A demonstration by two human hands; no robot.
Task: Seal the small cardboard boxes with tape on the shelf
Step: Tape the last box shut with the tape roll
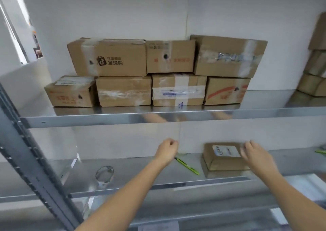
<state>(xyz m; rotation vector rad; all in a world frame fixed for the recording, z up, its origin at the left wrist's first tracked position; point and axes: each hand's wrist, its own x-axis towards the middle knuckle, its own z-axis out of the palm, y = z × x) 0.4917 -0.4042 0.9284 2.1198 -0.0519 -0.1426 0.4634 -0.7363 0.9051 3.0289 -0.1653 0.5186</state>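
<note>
From my remote seat, the clear tape roll sits far left on the lower shelf, lying apart from everything — within reach, I'd judge, for the sealing to come. My left hand hangs above the shelf with its fingers curled into a loose fist, holding nothing I can make out. Just under and beside it lies a green pen, angled toward the front edge. Further right is the small cardboard box, brown, flaps down, a white printed label on top, mirrored in the shiny metal. My right hand rests spread fingers on its right end — probably steadying it. Above, the upper shelf carries stacked boxes already taped.
</note>
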